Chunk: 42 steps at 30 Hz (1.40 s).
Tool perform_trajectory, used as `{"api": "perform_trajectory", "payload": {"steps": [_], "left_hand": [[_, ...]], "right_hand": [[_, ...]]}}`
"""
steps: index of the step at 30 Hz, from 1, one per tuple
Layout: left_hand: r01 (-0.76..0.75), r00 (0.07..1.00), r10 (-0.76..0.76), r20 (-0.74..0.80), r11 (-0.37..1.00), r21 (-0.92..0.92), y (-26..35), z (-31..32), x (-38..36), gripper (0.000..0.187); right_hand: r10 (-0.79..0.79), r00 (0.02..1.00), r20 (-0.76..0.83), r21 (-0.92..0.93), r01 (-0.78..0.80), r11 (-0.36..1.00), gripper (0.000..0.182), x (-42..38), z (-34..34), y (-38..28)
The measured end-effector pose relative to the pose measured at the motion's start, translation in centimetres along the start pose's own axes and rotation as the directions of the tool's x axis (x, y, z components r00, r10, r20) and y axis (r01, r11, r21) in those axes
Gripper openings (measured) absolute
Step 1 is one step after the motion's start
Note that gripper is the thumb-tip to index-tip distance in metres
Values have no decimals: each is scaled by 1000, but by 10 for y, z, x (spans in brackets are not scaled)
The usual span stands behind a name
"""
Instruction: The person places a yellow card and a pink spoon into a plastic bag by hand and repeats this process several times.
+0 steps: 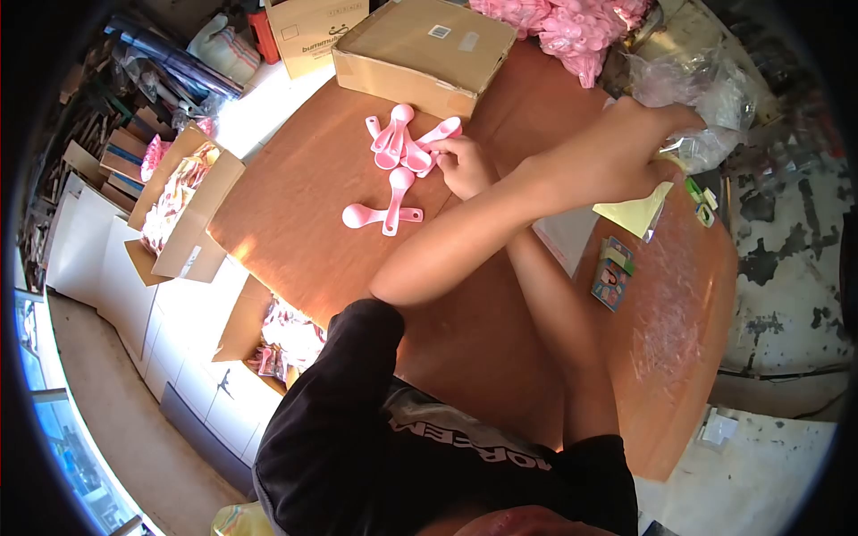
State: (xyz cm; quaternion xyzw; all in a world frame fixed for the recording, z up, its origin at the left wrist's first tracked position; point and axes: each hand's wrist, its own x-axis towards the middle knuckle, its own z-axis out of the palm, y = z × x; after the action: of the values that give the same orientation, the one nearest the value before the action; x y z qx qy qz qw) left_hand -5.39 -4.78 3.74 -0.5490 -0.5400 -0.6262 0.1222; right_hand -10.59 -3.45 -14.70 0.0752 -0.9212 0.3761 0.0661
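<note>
My arms cross over the brown table. My right hand (466,168) has its fingers curled at the handle end of a pink measuring spoon (441,130), at the right edge of a small pile of pink measuring spoons (393,143). Nearer to me, two more pink spoons (391,214) lie crosswise. My left hand (648,147) reaches far right, bent down with fingers curled beside a clear plastic bag (715,103). Just below it is a yellow sheet (635,213) with clear plastic at its edge. The fingertips are mostly hidden, so what they hold cannot be made out.
A closed cardboard box (424,54) stands on the table's far side, near a heap of pink packaged items (581,31). Small printed cards (612,272) and clear film (666,322) lie right. Open cartons of packets (183,201) stand on the left.
</note>
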Motion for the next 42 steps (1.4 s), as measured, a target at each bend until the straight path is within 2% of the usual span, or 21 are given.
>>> {"api": "perform_trajectory", "payload": {"steps": [2, 3, 5, 6, 7, 9, 12, 13, 15, 17, 19, 21, 22, 26, 29, 31, 33, 36, 38, 40, 42], "left_hand": [[12, 1000, -12, -1, 1000, -11, 1, -5, 0, 50], [25, 1000, -25, 1, 1000, -12, 1, -7, 1, 51], [-6, 1000, 7, -22, 1000, 18, -1, -9, 1, 50], [32, 999, -32, -4, 999, 23, 0, -11, 2, 50], [69, 997, -69, 16, 997, 28, 1, -13, 3, 49], [9, 1000, -8, -18, 999, 48, -9, -8, 4, 49], [228, 969, -233, 84, 972, 58, -1, -12, 7, 51], [147, 986, -148, 80, 989, 18, -7, -11, 7, 51], [250, 959, -253, 129, 968, 39, -19, -11, 8, 52], [241, 951, -250, 183, 968, 69, -25, -4, 6, 54], [233, 936, -253, 244, 966, 108, -27, 8, 4, 56], [343, 853, -338, 397, 937, 62, -24, 21, 3, 58], [315, 841, -323, 434, 945, 92, -22, 26, 3, 58], [273, 825, -244, 510, 962, 18, -17, 46, -3, 59], [420, 749, -303, 589, 905, -67, -21, 57, -10, 58], [389, 767, -261, 586, 916, -102, -13, 60, -9, 57], [361, 785, -222, 579, 923, -136, -11, 61, -10, 55], [324, 789, -200, 581, 939, -117, -16, 64, -11, 47], [432, 769, -264, 582, 886, -170, -17, 67, -12, 35], [436, 793, -258, 551, 873, -219, -26, 70, -15, 34], [435, 818, -253, 517, 860, -268, -32, 73, -17, 37]], "right_hand": [[-138, 979, -150, 182, 165, 969, 34, -5, -4, 12], [-134, 979, -153, 173, 160, 972, 34, -13, -13, 11], [-309, 930, -198, 209, 348, 914, 36, -37, -39, 2], [-282, 939, -198, -37, 280, 959, 34, -44, -46, 8], [-279, 938, -208, -53, 274, 960, 34, -50, -56, 13], [-290, 859, -423, -265, 188, 946, 34, -71, -79, 19], [-123, 857, -501, -121, 71, 990, 26, -112, -138, 30], [-112, 829, -547, -120, 56, 991, 20, -122, -163, 32], [71, 741, -668, -13, -107, 994, 15, -138, -213, 46], [139, 583, -800, 180, 12, 984, 14, -159, -250, 18], [71, 528, -846, 216, 217, 952, 23, -177, -275, 3], [5, 449, -893, 161, 309, 937, 32, -189, -275, -20], [-55, 380, -923, 105, 388, 916, 42, -191, -274, -31], [-150, 285, -947, 1, 467, 884, 54, -196, -271, -49], [-164, 312, -936, -6, 451, 892, 54, -198, -271, -44], [-182, 338, -923, -36, 397, 917, 51, -198, -272, -37], [-200, 480, -854, -48, 310, 949, 50, -198, -272, -34], [-172, 491, -854, -25, 293, 956, 48, -193, -265, -36], [-159, 510, -845, -13, 277, 961, 47, -191, -264, -33], [-294, 519, -803, -223, 195, 955, 43, -188, -262, -29], [-326, 489, -809, -281, 164, 945, 39, -186, -260, -34]]}}
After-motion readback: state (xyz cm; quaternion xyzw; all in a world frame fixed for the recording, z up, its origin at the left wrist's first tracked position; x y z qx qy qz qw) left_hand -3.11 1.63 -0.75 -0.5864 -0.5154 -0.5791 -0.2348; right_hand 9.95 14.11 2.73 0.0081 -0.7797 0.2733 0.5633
